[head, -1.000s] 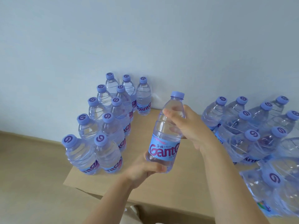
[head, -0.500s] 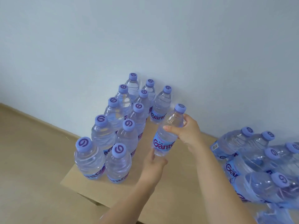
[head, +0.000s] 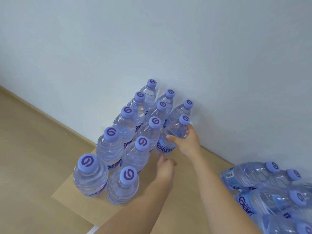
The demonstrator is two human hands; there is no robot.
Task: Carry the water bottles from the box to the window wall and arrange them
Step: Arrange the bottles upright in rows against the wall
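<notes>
Head view: right hand wraps its grip round the upper body of a water bottle, set in the third row beside the standing bottles on the cardboard by the wall. Left hand, fingers loosely curled, touches its base.

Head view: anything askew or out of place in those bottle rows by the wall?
Nothing spilled or damaged. The only bottle off line is the held bottle, tilted in the right hand at the third column, behind one bottle at the wall, with the left hand at its base. The standing rows are upright; the pack leans right.
</notes>
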